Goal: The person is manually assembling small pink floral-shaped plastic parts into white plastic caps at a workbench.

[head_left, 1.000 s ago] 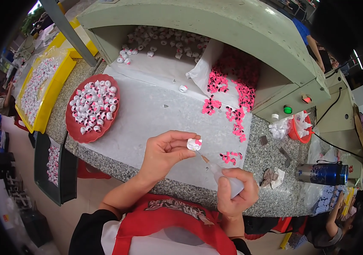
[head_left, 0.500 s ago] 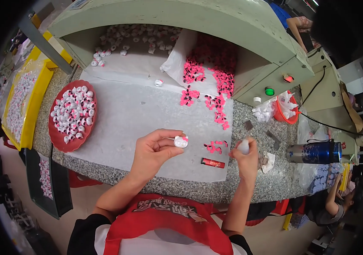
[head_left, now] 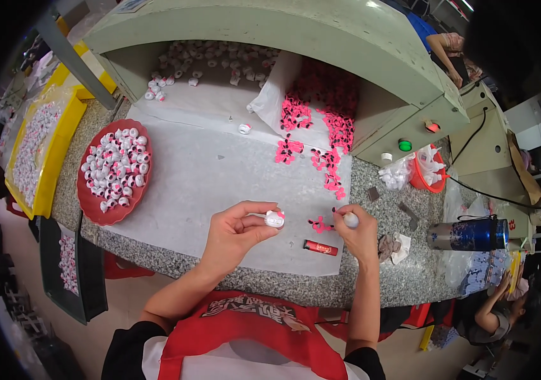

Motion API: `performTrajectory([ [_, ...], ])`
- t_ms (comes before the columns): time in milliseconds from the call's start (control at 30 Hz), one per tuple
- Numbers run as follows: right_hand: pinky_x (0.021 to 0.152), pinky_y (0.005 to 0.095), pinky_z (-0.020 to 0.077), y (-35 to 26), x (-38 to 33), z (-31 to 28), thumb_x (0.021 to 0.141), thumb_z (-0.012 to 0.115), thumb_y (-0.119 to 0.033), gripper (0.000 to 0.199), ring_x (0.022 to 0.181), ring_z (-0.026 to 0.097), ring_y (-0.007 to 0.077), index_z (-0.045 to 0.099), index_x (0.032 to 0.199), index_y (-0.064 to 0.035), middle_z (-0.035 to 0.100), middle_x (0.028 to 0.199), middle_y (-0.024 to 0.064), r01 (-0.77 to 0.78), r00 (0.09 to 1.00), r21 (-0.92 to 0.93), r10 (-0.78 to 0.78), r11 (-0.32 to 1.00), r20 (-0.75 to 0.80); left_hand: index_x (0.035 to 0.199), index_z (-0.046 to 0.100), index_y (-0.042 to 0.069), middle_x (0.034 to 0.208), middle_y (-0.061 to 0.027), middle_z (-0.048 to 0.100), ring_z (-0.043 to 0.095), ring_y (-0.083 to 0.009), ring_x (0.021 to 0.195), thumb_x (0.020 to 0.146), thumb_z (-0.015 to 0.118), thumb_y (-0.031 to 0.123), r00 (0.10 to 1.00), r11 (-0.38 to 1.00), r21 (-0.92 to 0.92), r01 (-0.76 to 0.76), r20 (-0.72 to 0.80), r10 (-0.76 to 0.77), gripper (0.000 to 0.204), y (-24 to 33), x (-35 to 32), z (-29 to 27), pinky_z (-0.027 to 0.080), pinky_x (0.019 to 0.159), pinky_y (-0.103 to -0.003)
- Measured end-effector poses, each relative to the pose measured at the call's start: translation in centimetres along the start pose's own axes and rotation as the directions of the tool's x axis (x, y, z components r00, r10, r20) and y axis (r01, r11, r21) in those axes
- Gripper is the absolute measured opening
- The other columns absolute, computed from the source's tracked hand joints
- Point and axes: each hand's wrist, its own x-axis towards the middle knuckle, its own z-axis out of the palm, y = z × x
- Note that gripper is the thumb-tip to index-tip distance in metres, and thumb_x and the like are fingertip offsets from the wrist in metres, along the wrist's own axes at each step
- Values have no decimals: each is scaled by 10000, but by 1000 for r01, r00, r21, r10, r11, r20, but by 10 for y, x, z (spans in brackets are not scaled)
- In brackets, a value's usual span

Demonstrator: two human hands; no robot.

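Between the thumb and fingers of my left hand (head_left: 233, 233) is a small white figurine head (head_left: 275, 219) with a pink patch, held above the paper sheet (head_left: 219, 183). My right hand (head_left: 361, 239) is closed around a small white squeeze bottle (head_left: 351, 220), seen end-on. At its fingertips shows a tiny pink-and-black piece (head_left: 335, 210); whether it is pinched or only touched is hard to make out. Just left of that hand lies a small group of pink pieces (head_left: 320, 224). A red tube (head_left: 320, 247) rests below them on the sheet.
A red dish (head_left: 85, 201) of white heads stands at left, beside a yellow tray (head_left: 45, 201). A pale green cabinet (head_left: 270, 28) arches over more heads and pink pieces (head_left: 340, 130). At right are a red basket (head_left: 417, 172) and a blue tumbler (head_left: 473, 234).
My right hand has moved left to the small pink group, and the bottle has turned in its grip. The left hand still holds the figurine head. The whole view has shifted slightly.
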Motion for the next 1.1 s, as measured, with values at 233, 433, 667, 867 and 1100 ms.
performTrajectory([
  [233, 493, 162, 394, -92, -28, 12, 702, 639, 22, 80, 541, 507, 45, 603, 772, 5, 595, 689, 23, 245, 956, 479, -292, 843, 25, 1044, 539, -30, 1029, -125, 571, 573, -172, 932, 745, 557, -111, 998, 999, -12, -47, 28, 47, 310, 1, -2, 3, 479, 805, -263],
  [433, 523, 165, 393, -108, -31, 21, 683, 678, 8, 107, 606, 512, 36, 600, 754, -1, 589, 677, 8, -121, 991, 512, 70, 851, 118, 1025, 545, -57, 1091, -153, 512, 549, -200, 973, 742, 546, -133, 974, 975, 19, -223, 45, 222, 293, 0, -7, 0, 479, 826, -277],
  [667, 556, 175, 409, -109, -35, 28, 677, 688, 11, 131, 632, 521, 47, 606, 778, 2, 591, 699, 5, -25, 1000, 489, 17, 872, 19, 1028, 564, -33, 1080, -139, 524, 544, -199, 983, 755, 537, -128, 972, 979, -44, -197, 121, 201, 291, 6, -7, -2, 475, 851, -277],
  [867, 590, 198, 413, -101, -35, 29, 647, 675, 70, 234, 673, 543, 85, 636, 866, 0, 593, 731, 47, 107, 992, 537, -127, 837, 0, 1006, 579, -32, 1077, -150, 532, 548, -207, 979, 756, 544, -118, 972, 975, -63, -211, 95, 216, 267, 6, -10, 5, 480, 845, -282],
  [1100, 595, 214, 418, -99, -34, 27, 624, 674, 87, 231, 673, 554, 111, 644, 838, 3, 594, 730, 63, 163, 985, 511, -170, 844, -34, 981, 584, -38, 1028, -186, 551, 572, -228, 934, 751, 547, -121, 934, 925, 141, -353, 116, 339, 247, 3, -9, 6, 506, 782, -291],
])
